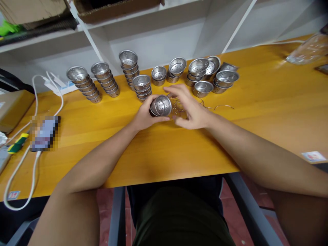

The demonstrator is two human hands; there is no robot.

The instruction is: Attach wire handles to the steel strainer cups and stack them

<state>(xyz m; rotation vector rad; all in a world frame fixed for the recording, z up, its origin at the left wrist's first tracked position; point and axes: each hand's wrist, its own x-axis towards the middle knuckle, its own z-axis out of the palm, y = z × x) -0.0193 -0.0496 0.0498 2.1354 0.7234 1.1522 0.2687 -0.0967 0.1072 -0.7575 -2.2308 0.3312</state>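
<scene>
My left hand [145,116] grips a small perforated steel cup [161,105] tipped on its side, its holed bottom facing me. My right hand [191,107] hovers just to the right of it, fingers spread over a small heap of thin wire rings [179,109] on the yellow table [153,150]. Whether the right fingers pinch a ring is hidden. Behind the hands stands a short stack of the same cups [141,87].
Stacks of cups [83,83] [105,79] [128,66] line the back left; loose cups [205,73] cluster at back right, with wire rings [223,107] beside them. A phone [44,133], white cable [33,102] and cardboard box [12,107] lie left; a clear bag [309,49] far right.
</scene>
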